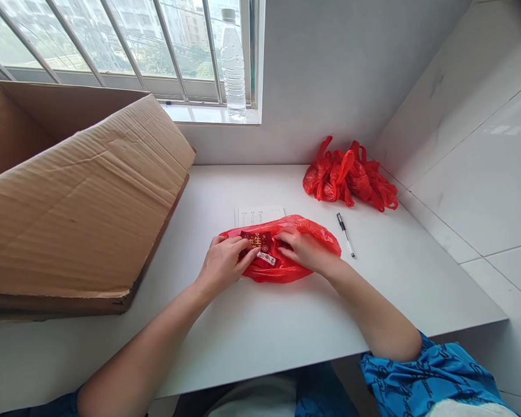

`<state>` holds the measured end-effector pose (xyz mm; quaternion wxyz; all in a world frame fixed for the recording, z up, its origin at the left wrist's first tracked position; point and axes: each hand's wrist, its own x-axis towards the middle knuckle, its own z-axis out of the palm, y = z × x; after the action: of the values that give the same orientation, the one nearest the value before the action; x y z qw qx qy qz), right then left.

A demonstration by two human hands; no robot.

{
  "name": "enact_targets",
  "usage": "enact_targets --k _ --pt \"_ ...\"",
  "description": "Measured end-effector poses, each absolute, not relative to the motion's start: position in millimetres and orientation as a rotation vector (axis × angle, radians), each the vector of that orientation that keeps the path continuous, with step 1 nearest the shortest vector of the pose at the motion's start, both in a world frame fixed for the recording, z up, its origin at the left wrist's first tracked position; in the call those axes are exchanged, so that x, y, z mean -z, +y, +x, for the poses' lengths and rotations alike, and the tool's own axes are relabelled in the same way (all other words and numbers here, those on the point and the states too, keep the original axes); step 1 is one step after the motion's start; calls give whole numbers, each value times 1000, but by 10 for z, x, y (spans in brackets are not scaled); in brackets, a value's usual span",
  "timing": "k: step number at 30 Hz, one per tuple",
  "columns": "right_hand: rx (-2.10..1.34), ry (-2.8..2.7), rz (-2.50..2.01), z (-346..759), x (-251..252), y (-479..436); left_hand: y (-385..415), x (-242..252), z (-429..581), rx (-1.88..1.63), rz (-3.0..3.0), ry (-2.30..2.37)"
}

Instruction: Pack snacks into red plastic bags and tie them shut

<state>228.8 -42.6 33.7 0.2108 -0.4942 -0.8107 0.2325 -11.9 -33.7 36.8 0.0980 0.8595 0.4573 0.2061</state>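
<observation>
A red plastic bag (293, 277) lies on the white table with its mouth spread open. Inside it are a dark red packet (263, 238) with yellow characters and a smaller packet (268, 259) with a white label. My left hand (226, 258) reaches over the bag's left edge, its thumb and fingers closed on the left end of the dark red packet. From the right, my right hand (301, 249) dips into the bag, fingers curled beside the packets. What its fingertips grip is hidden.
A large open cardboard box (82, 214) takes up the left side. Several knotted red bags (351, 174) sit by the wall. A pen (346, 234) lies right of the bag; a written sheet (260, 215) is partly under it. A water bottle (233, 69) stands on the windowsill.
</observation>
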Motion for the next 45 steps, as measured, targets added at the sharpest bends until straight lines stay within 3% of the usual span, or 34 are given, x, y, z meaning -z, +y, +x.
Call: enact_targets --k 6,16,24,38,45 --pt "-584 -1879 -1436 2296 -489 -494 -351 -412 -113 -592 2480 1355" --pt "-1023 -1299 -1195 2225 -597 -504 -394 -512 -82 -763 2421 1316" --pt "-1297 -1302 -1045 2065 -582 -575 -443 -534 -66 -899 2425 1134" --pt "-1310 -1436 -984 2018 -567 -594 -452 -590 -4 -1106 1369 893" --pt "-1258 -1451 -1048 2032 -636 -598 -452 -604 -22 -983 1256 883"
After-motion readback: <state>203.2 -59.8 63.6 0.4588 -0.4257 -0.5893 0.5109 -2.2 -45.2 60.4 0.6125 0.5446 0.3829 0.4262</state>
